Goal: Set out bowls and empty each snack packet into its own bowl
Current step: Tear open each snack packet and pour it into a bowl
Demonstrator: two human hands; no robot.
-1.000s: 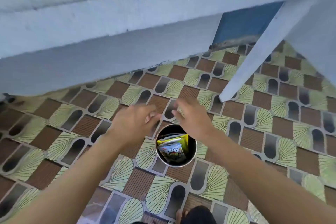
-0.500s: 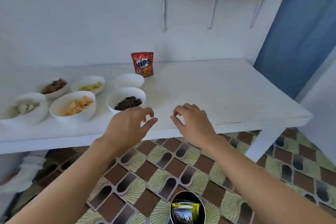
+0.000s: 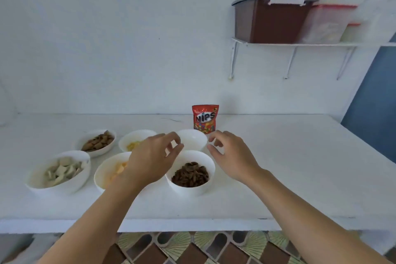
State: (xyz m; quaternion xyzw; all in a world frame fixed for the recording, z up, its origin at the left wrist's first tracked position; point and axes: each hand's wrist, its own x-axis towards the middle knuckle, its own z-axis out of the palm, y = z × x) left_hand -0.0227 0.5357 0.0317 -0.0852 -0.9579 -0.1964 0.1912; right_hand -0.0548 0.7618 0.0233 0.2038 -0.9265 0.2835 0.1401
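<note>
At the white wall, bench [image 3: 278, 167]: long white top; carries six white bowls and one packet.
Wall shelf [image 3: 300, 44]: upper right, on brackets; brown tub [image 3: 270, 21] and paler tubs on it, blurred.
Floor [image 3: 192, 248]: brown-and-green patterned tiles below the bench edge.
Left hand [image 3: 150, 163]: above the gap between orange-snack bowl [image 3: 102, 169] and dark-snack bowl [image 3: 188, 191]; fingers loosely curled, grasping nothing, tips near the left rim of the empty bowl [image 3: 192, 139].
Right hand [image 3: 231, 156]: just right of the empty bowl; fingers loosely curled, grasping nothing; rim contact, cannot tell.
Front row, left to right: pale-snack bowl [image 3: 70, 186], orange-snack bowl, dark-snack bowl.
Back row, left to right: brown-snack bowl [image 3: 100, 152], yellow-snack bowl [image 3: 137, 136], empty bowl.
NIPS packet [image 3: 205, 119]: red, upright, just behind the empty bowl, near the wall.
</note>
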